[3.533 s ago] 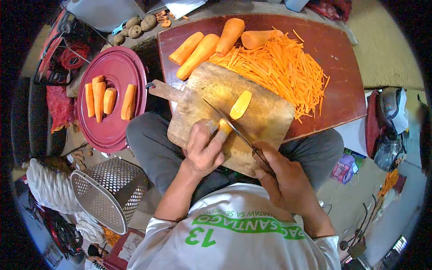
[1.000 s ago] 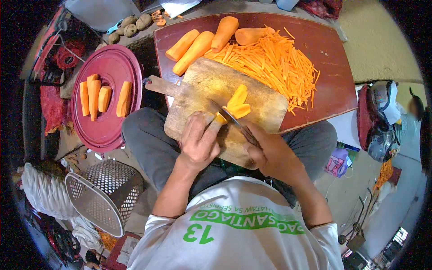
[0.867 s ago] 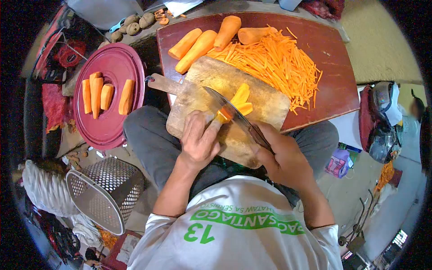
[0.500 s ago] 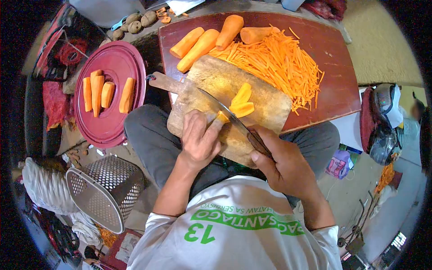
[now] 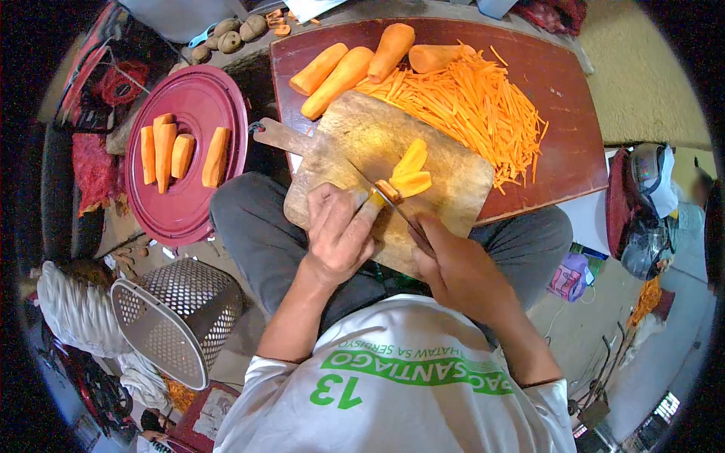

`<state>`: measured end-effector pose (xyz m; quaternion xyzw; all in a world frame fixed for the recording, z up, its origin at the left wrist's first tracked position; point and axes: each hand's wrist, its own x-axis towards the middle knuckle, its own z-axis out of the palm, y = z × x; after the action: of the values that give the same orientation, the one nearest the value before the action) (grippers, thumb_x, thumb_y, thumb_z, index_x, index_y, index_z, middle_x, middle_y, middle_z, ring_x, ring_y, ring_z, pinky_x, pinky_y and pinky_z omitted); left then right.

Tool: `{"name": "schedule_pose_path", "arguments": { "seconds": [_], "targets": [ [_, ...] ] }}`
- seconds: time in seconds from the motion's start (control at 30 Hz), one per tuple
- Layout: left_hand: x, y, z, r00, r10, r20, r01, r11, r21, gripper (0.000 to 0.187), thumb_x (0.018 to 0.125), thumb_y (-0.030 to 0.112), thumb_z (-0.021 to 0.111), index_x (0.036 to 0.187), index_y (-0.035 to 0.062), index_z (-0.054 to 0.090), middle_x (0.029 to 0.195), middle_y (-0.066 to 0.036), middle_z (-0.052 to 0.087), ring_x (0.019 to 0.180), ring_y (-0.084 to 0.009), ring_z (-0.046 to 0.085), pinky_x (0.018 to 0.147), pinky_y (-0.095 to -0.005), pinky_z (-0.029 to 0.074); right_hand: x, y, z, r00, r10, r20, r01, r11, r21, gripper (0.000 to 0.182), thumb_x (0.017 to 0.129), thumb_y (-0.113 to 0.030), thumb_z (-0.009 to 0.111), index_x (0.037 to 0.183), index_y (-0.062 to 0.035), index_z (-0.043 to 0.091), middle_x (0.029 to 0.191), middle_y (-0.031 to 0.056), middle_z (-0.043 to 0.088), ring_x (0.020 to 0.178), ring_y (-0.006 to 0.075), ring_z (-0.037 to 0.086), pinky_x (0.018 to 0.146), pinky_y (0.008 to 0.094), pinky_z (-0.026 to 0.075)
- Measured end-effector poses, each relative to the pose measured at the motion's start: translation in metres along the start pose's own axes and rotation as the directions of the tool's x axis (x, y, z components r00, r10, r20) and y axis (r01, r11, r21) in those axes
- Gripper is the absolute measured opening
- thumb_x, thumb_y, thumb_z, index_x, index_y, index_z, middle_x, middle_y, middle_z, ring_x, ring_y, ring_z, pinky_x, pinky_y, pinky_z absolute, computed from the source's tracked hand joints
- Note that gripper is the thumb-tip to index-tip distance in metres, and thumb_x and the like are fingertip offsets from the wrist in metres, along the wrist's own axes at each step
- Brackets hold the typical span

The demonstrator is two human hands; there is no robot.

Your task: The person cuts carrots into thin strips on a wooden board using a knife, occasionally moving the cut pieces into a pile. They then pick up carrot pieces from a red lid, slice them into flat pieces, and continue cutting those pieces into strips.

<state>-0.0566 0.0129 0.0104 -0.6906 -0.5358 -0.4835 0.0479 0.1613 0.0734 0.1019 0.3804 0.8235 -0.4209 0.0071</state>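
Since half a second ago, the knife blade has drawn back toward the person and now shows only as a short dark strip, where before it lay long across the board.

From the head camera, the left hand (image 5: 337,234) sits at the centre of the frame with its fingers closed together, pinching a small orange carrot stub (image 5: 375,198) down on the worn wooden cutting board with a handle (image 5: 355,136). The right hand (image 5: 457,272), just right of centre, is clamped round the handle of the dark-bladed kitchen knife (image 5: 399,211), whose edge meets the stub. Two flat orange carrot slices (image 5: 411,172) lie on the board just beyond the blade, one leaning on the other. The board rests on a dark red rectangular counter (image 5: 563,90) in the upper half of the frame, which also carries a heap of thin orange carrot sticks (image 5: 476,106) and four whole peeled carrots (image 5: 340,72). At the left, a round maroon plastic lid (image 5: 192,204) holds four cut carrot chunks (image 5: 181,151). A perforated metal basket (image 5: 177,321) lies tipped at the lower left.
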Motion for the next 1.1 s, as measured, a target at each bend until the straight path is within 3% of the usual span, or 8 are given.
{"name": "schedule_pose_path", "arguments": {
  "seconds": [0.07, 0.27, 0.37, 0.57, 0.77, 0.87, 1.1],
  "targets": [
    [-0.001, 0.0, 0.002, 1.0, 0.007, -0.005, -0.007, 1.0, 0.018, 0.05, 0.061, 0.002, 0.074, 0.11, -0.0043, 0.075, 0.101, -0.017, 0.066, 0.082, -0.0336, 0.065, 0.083, -0.0481, 0.049, 0.009, 0.008, 0.003, 0.994, 0.095, 0.061, -0.095, 0.995, -0.005, 0.05, 0.105, -0.02, 0.06, 0.149, -0.0022, 0.045, 0.114, 0.0312, 0.071, 0.102, 0.0518, 0.07, 0.086, 0.0572, 0.057],
    [-0.003, -0.001, 0.002, 1.0, 0.002, -0.01, -0.002, 0.999, 0.038, 0.051, 0.06, 0.004, 0.074, 0.111, -0.004, 0.075, 0.102, -0.017, 0.067, 0.08, -0.0332, 0.065, 0.082, -0.0482, 0.048, 0.008, 0.014, -0.004, 0.999, -0.023, -0.022, 0.025, 0.994, 0.105, 0.055, 0.101, -0.012, 0.06, 0.153, -0.002, 0.046, 0.115, 0.0314, 0.07, 0.103, 0.0497, 0.072, 0.088, 0.0518, 0.058],
    [-0.006, 0.0, 0.0, 1.0, -0.004, -0.005, 0.005, 0.999, 0.046, 0.051, 0.06, 0.005, 0.074, 0.11, -0.004, 0.075, 0.102, -0.018, 0.068, 0.081, -0.0331, 0.066, 0.083, -0.049, 0.048, -0.007, -0.003, -0.016, 0.994, -0.049, -0.095, 0.054, 0.997, 0.052, 0.054, 0.101, -0.011, 0.061, 0.153, -0.0001, 0.048, 0.115, 0.0303, 0.071, 0.104, 0.0483, 0.072, 0.09, 0.0496, 0.058],
    [-0.003, 0.0, 0.002, 1.0, 0.013, -0.028, -0.012, 0.999, 0.037, 0.051, 0.06, 0.004, 0.074, 0.11, -0.0041, 0.075, 0.101, -0.018, 0.068, 0.081, -0.033, 0.066, 0.084, -0.0497, 0.049, -0.01, -0.028, -0.031, 0.998, -0.035, -0.056, 0.043, 0.99, 0.135, 0.05, 0.102, -0.016, 0.065, 0.146, 0.0028, 0.052, 0.114, 0.0279, 0.072, 0.103, 0.0474, 0.073, 0.087, 0.0498, 0.058],
    [-0.003, 0.001, 0.0, 1.0, 0.011, -0.024, -0.01, 0.999, 0.047, 0.05, 0.058, 0.002, 0.074, 0.108, -0.0042, 0.075, 0.098, -0.017, 0.068, 0.081, -0.0322, 0.066, 0.084, -0.0484, 0.049, -0.009, -0.022, -0.023, 0.989, -0.108, -0.104, 0.115, 0.991, 0.065, 0.046, 0.103, -0.018, 0.065, 0.143, 0.0015, 0.052, 0.108, 0.0269, 0.072, 0.096, 0.0476, 0.073, 0.081, 0.0505, 0.058],
    [-0.003, 0.001, 0.0, 1.0, 0.006, -0.021, -0.005, 0.999, 0.041, 0.05, 0.057, 0.001, 0.074, 0.107, -0.0044, 0.075, 0.098, -0.017, 0.068, 0.08, -0.0314, 0.066, 0.084, -0.0476, 0.049, -0.008, -0.03, -0.022, 0.999, -0.028, -0.036, 0.03, 0.998, 0.054, 0.046, 0.104, -0.019, 0.064, 0.143, 0.0003, 0.051, 0.106, 0.0273, 0.072, 0.095, 0.0484, 0.073, 0.08, 0.052, 0.058],
    [-0.003, 0.001, -0.003, 1.0, -0.008, -0.02, 0.009, 0.999, 0.043, 0.049, 0.058, 0.001, 0.075, 0.107, -0.0044, 0.075, 0.097, -0.016, 0.069, 0.082, -0.0301, 0.066, 0.084, -0.0474, 0.049, -0.002, -0.02, -0.01, 1.0, -0.008, -0.005, 0.009, 1.0, 0.021, 0.041, 0.104, -0.019, 0.061, 0.138, -0.0008, 0.05, 0.106, 0.0298, 0.07, 0.096, 0.0499, 0.072, 0.081, 0.0552, 0.058]
  ]
}}
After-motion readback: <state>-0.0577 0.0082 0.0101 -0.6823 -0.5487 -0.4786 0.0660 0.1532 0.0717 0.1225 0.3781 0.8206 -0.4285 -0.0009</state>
